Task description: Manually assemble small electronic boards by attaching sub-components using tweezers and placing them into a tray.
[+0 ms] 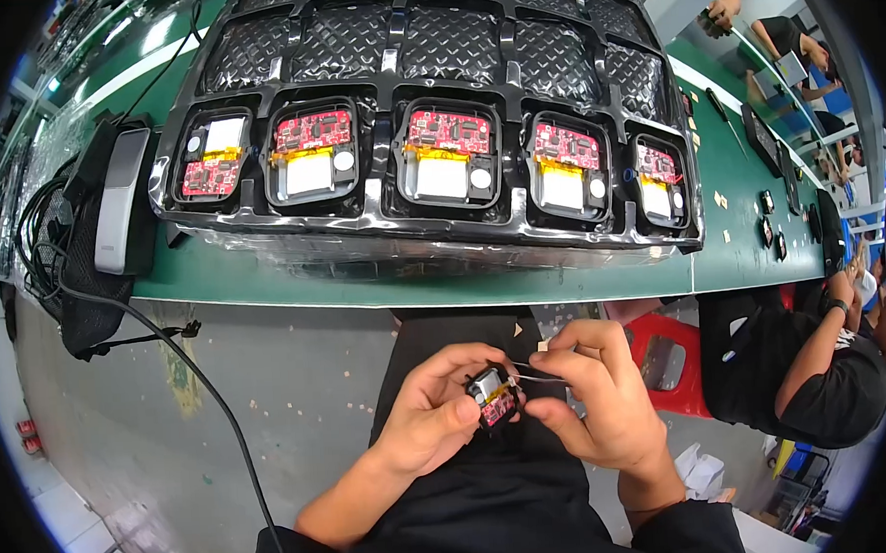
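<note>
Over my lap, my left hand (422, 410) is closed on a small black device housing (494, 398) with its inside facing up. A red circuit board, a silvery cell and a strip of yellow tape show in it. My right hand (607, 400) pinches thin metal tweezers (538, 376), whose tips reach the housing's right edge. Whether the tips grip anything is too small to tell. On the bench ahead, a black moulded tray (380, 222) carries a front row of several similar open housings (447, 154), each with a red board and a white cell.
The tray stands on a green bench (304, 292). At left are a grey and black box-shaped device (123, 201) and a black cable (192, 365) running down past my left arm. Small parts (769, 229) lie on the bench at right. A co-worker (818, 367) sits beside a red stool (657, 350).
</note>
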Motion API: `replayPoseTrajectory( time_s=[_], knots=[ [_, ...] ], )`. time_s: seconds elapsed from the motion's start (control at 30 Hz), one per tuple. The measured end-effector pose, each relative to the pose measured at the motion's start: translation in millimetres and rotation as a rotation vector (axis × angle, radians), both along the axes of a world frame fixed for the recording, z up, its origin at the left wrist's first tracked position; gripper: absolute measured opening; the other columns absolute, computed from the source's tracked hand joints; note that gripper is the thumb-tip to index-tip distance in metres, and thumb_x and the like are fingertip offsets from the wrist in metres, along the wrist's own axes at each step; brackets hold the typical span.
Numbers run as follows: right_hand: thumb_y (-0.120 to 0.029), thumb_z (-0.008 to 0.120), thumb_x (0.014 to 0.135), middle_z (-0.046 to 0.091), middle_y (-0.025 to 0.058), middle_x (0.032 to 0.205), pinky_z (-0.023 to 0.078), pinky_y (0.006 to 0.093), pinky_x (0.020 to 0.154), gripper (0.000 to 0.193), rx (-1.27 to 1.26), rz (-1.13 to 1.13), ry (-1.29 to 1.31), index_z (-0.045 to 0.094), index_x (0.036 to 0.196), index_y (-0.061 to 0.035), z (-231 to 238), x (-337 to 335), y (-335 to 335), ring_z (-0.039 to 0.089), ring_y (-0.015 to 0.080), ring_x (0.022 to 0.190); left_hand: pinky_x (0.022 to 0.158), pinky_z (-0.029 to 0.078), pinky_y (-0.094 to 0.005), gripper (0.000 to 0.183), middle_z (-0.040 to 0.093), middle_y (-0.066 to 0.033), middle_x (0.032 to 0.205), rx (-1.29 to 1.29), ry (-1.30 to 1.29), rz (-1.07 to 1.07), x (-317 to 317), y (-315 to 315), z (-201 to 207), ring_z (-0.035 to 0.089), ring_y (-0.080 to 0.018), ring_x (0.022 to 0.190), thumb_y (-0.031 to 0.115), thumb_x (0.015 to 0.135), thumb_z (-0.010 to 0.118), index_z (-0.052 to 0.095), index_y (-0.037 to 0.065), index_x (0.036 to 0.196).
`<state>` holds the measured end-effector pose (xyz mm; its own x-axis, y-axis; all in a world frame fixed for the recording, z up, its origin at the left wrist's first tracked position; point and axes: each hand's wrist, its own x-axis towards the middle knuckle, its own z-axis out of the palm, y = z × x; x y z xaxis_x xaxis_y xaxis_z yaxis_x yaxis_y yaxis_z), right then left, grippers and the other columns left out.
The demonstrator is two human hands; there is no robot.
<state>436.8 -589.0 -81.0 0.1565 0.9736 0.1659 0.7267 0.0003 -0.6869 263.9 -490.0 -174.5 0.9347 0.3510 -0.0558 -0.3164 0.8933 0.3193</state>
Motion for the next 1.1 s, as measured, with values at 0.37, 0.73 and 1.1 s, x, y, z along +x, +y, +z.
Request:
replayPoseTrajectory(
  time_s=[0.37,0.73,1.1],
  knots=[
    [-0.002,0.082,0.066,0.062,0.0033,0.087,0.044,0.0297,0.049,0.033,0.298,-0.108,-0.37,0.073,0.098,-0.0062,-30.0,-4.3,-0.7,0.054,0.0168,0.058,0.06,0.054,-0.0205,0.056,0.053,-0.0172,0.134,0.085,0.123,0.272,4.1,-5.0,1.6,0.063,-0.0134,0.096,0.001,0.084,0.08,0.052,0.003,0.133],
    [-0.001,0.081,0.065,0.063,0.0035,0.087,0.043,0.0299,0.05,0.033,0.308,-0.1,-0.392,0.074,0.097,-0.0051,-33.6,-0.8,1.7,0.053,0.0169,0.057,0.06,0.052,-0.0205,0.055,0.054,-0.0148,0.135,0.076,0.157,0.302,4.9,-6.3,2.7,0.062,-0.0125,0.098,0.001,0.085,0.08,0.052,0.003,0.132],
    [0.001,0.079,0.067,0.066,0.0042,0.085,0.045,0.0308,0.051,0.029,0.298,-0.088,-0.299,0.073,0.095,-0.0039,-36.8,-0.2,1.4,0.058,0.0182,0.059,0.063,0.055,-0.0213,0.056,0.053,-0.0156,0.136,0.078,0.142,0.277,3.0,-7.6,-0.5,0.061,-0.0145,0.106,-0.001,0.084,0.079,0.052,0.003,0.133]
  ],
)
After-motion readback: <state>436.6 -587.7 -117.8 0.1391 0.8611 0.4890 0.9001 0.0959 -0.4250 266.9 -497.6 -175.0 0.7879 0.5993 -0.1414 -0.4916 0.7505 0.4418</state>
